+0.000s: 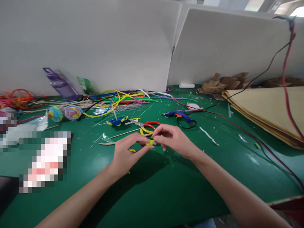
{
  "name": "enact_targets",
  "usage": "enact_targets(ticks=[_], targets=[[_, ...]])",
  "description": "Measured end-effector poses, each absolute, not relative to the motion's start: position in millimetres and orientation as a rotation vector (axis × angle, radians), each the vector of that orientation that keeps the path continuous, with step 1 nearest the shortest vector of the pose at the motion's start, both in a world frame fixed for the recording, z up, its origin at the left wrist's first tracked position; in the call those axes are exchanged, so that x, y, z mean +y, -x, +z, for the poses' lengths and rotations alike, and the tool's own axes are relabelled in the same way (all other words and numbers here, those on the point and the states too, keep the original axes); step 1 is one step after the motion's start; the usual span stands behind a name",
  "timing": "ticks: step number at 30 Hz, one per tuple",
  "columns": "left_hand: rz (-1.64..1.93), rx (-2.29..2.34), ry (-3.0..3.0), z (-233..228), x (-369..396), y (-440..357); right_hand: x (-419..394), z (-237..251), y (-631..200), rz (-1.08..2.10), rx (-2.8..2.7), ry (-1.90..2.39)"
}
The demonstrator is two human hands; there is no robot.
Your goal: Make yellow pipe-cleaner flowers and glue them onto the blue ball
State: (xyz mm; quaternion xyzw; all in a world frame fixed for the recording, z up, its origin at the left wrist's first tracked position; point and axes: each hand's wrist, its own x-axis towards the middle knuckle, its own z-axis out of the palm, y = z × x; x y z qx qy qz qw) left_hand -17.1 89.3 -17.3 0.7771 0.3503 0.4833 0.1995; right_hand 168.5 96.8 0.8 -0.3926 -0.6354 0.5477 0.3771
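Yellow pipe cleaner [150, 142] sits pinched between your two hands at the centre of the frame, just above the green table [166, 190]; your left hand [127, 155] grips it from the left with fingertips closed, and your right hand [171, 139] nips it from the right. Just behind your fingers lie the red-handled scissors [148, 124] and wooden sticks [123, 133]; further up, a blue glue gun [180, 114] rests right of centre; a tangle of coloured pipe cleaners [118, 98] fills the upper left, beside a purple bottle [60, 84]; brown paper sheets [268, 110] lie stacked at the right edge.
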Motion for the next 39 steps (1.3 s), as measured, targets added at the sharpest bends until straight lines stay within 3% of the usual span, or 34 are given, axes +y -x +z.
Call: enact_targets(ticks=[18,39], targets=[[1.347,0.973,-2.260,-20.4,90.4,15.2,93.6,-7.1,-162.7,1.428,-1.629,1.057],[1.205,0.958,-1.612,-19.2,90.4,10.1,91.3,-11.7,-157.0,1.296,-1.612,1.121]])
